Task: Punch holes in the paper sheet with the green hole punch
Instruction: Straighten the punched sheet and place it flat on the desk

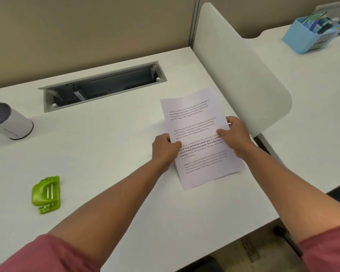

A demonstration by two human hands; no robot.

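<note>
A printed paper sheet lies slightly lifted over the right part of the white desk. My left hand pinches its left edge, thumb on top. On the opposite edge, my right hand grips the sheet with its thumb pressed on the text. The green hole punch rests alone at the near left of the desk, well away from both hands.
An open grey cable tray is sunk into the desk at the back. A white cylinder stands at the far left. A curved white divider borders the right side; beyond it sits a blue organiser.
</note>
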